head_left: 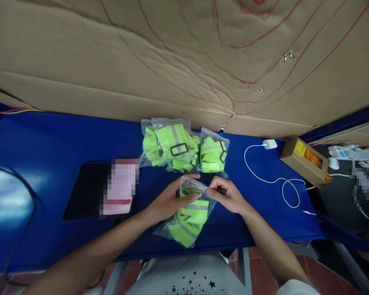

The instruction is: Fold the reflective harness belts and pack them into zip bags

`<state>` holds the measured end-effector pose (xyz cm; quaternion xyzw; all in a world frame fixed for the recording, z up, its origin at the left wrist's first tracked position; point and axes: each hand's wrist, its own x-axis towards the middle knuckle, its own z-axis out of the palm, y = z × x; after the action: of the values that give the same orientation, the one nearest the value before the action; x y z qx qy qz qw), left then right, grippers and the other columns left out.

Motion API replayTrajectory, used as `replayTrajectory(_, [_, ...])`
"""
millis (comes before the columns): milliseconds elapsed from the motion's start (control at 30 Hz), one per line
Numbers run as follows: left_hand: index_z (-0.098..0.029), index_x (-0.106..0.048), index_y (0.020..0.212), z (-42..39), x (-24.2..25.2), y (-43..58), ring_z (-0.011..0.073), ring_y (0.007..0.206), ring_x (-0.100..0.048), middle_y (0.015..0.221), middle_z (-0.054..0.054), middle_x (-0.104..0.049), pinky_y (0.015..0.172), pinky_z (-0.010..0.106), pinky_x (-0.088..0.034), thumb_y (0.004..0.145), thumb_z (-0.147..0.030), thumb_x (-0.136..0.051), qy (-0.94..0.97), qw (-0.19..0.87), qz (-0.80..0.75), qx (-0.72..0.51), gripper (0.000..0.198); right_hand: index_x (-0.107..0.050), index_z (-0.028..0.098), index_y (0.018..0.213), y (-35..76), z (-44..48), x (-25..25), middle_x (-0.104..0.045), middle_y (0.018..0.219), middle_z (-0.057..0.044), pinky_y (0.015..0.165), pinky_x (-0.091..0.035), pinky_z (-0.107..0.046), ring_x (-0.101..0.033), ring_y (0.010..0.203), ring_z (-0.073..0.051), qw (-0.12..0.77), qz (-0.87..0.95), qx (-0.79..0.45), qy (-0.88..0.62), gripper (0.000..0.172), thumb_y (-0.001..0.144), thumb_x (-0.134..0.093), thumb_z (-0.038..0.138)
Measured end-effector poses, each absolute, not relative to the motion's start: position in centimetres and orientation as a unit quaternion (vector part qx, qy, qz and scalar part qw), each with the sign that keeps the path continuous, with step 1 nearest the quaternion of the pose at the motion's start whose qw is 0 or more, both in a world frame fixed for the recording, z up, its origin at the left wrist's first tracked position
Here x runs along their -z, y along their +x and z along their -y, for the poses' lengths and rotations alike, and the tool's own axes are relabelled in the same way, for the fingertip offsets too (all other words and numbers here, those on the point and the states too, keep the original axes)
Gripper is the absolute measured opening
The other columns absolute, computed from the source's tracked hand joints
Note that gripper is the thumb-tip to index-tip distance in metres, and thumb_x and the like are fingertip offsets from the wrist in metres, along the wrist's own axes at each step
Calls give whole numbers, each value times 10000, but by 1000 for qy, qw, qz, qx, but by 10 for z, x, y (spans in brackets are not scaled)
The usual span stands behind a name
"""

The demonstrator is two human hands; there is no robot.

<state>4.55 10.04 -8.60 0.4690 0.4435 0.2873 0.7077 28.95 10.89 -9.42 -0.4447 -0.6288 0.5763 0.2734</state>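
A clear zip bag (189, 221) holding a folded neon-yellow strap with grey stripes hangs between my hands over the table's front part. My left hand (175, 198) grips the bag's upper left side, thumb across its front. At the bag's top right corner, the fingers of my right hand (226, 194) pinch the edge. Behind my hands lie several similar bags: a pile (174, 143) with a black buckle showing, and one more bag (213, 153) just right of it.
To the left, a dark tablet (84, 190) and a phone (119, 186) lie on the blue table (61, 139). At the right are a white charger with cable (269, 144) and a cardboard box (304, 164). A cardboard wall (110, 73) rises behind.
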Motion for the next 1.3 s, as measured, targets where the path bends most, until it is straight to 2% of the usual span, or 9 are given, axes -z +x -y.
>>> replayTrajectory(100, [-180, -709, 1145, -101, 85, 47, 216, 999, -657, 1071, 60, -739, 887, 298, -489, 921, -556, -660, 446, 701, -474, -291, 440, -671, 167, 901, 295, -112, 93, -566, 728, 27, 592, -369, -215, -485, 641, -89, 228, 630, -599, -439, 306, 939, -700, 469])
replayTrajectory(200, [-153, -725, 1029, -102, 86, 47, 208, 901, -665, 971, 59, -744, 788, 272, -490, 954, -616, -574, 438, 689, -494, -300, 493, -698, 166, 929, 300, -115, 92, -575, 707, 33, 584, -369, -212, -481, 618, -84, 213, 624, -599, -453, 318, 900, -739, 481])
replayTrajectory(433, [-159, -737, 1100, -104, 91, 44, 232, 1028, -680, 1070, 67, -758, 935, 290, -497, 1003, -588, -487, 511, 625, -492, -327, 506, -724, 176, 939, 301, -116, 93, -614, 722, 16, 624, -404, -220, -533, 660, -105, 210, 645, -569, -465, 313, 897, -742, 486])
replayTrajectory(633, [-169, -735, 1138, -105, 88, 42, 220, 1051, -692, 1110, 60, -767, 959, 280, -497, 1038, -517, -448, 553, 627, -457, -303, 461, -698, 175, 930, 300, -115, 89, -687, 872, -33, 728, -459, -241, -617, 809, -137, 229, 668, -556, -438, 353, 1047, -524, 459])
replayTrajectory(767, [-178, -727, 1137, -102, 88, 44, 199, 1047, -697, 1099, 48, -763, 960, 268, -486, 1052, -461, -440, 576, 653, -411, -272, 412, -689, 198, 1038, 291, -109, 90, -693, 893, -17, 725, -487, -247, -624, 780, -132, 256, 679, -552, -411, 212, 956, -699, 394])
replayTrajectory(867, [-173, -721, 1103, -98, 90, 48, 189, 987, -693, 1026, 42, -754, 903, 268, -491, 1054, -452, -438, 589, 663, -394, -242, 400, -661, 204, 1018, 286, -105, 93, -671, 893, -4, 703, -486, -241, -607, 755, -119, 267, 689, -538, -405, 220, 900, -771, 353])
replayTrajectory(1067, [-158, -709, 1012, -96, 93, 48, 175, 849, -648, 946, 41, -729, 753, 264, -468, 1045, -491, -428, 601, 676, -388, -180, 437, -656, 193, 1040, 286, -106, 97, -666, 914, -15, 720, -497, -240, -620, 794, -122, 249, 690, -571, -370, 195, 935, -728, 340])
replayTrajectory(1300, [-152, -698, 895, -95, 90, 52, 131, 717, -553, 789, -3, -650, 652, 237, -380, 1032, -434, -471, 635, 654, -375, -166, 387, -662, 200, 1070, 277, -100, 97, -677, 917, -28, 746, -505, -249, -631, 815, -132, 276, 760, -457, -370, 104, 968, -656, 222])
